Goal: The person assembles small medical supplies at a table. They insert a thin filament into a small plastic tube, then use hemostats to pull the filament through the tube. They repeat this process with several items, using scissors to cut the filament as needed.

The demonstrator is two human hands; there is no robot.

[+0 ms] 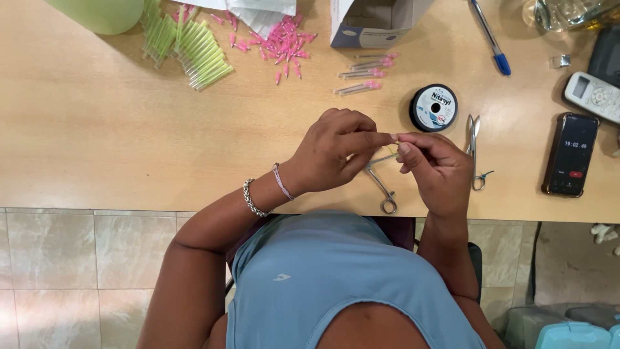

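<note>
I see: left hand (336, 150) and right hand (434, 165), fingertips pinched together on something too small to tell, above the desk (97, 129) edge. Clamp (381, 184) lies beneath them; scissors (475, 152) and thread spool (433, 108) just beside the right hand.

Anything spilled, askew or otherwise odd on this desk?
Mildly. The pink caps lie scattered loose near the torn packaging, and the green tubes sprawl in an untidy heap. Nothing looks damaged. The left hand and right hand pinch something tiny together.
</note>
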